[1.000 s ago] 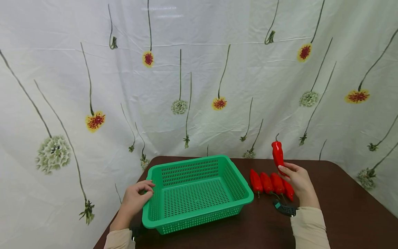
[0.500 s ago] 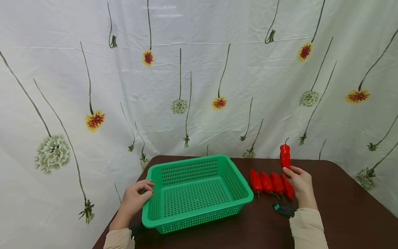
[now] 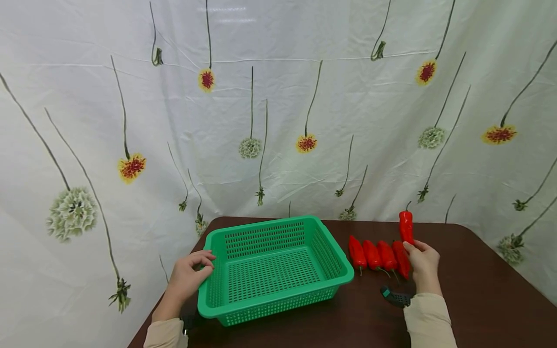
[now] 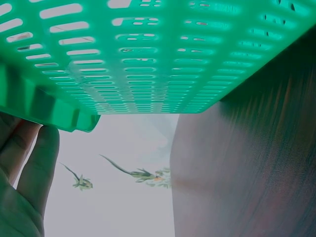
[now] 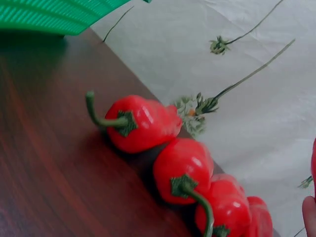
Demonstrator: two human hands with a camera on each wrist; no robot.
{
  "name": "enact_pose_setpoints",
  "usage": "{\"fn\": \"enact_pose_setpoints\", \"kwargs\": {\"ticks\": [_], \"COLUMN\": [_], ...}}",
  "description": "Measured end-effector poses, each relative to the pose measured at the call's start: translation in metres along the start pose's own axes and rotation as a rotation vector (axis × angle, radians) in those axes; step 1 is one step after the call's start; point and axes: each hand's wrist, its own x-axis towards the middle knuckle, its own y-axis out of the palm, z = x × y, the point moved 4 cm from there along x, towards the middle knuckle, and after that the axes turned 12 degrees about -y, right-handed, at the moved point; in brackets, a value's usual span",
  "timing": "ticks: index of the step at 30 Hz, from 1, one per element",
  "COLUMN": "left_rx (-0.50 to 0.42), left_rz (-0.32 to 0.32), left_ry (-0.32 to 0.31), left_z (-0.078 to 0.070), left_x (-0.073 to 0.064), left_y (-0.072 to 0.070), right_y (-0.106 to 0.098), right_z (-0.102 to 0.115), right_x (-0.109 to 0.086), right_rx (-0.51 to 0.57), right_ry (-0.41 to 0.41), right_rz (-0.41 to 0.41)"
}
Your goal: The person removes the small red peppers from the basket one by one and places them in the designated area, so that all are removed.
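My right hand pinches a red pepper by its lower end and holds it upright, stem up, beyond the right end of a row. Several more red peppers lie side by side in that row, stems toward me. In the right wrist view the row's stems show large, while only a fingertip and a sliver of the held pepper appear at the right edge. My left hand holds the left rim of a green slotted plastic basket, fingers curled at the rim. Nothing lies inside the basket.
The dark brown table carries everything. Behind it hangs a white cloth printed with flowers. A black wrist-worn device sticks out beside my right wrist, below the peppers.
My right hand has carried the pepper to the right and lowered it toward the table behind the row's right end. The left hand and basket stay in place.
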Motion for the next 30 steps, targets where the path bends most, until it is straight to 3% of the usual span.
{"fn": "enact_pose_setpoints", "kwargs": {"ticks": [8, 30], "left_rx": [0.007, 0.005], "left_rz": [0.001, -0.006], "left_ry": [0.012, 0.006], "left_z": [-0.001, 0.001], "left_x": [-0.001, 0.0], "left_y": [-0.001, -0.001], "right_y": [-0.008, -0.018], "right_z": [-0.01, -0.042], "right_x": [-0.001, -0.002], "right_rx": [0.017, -0.04], "right_ry": [0.027, 0.053], "right_rz": [-0.11, -0.209]}}
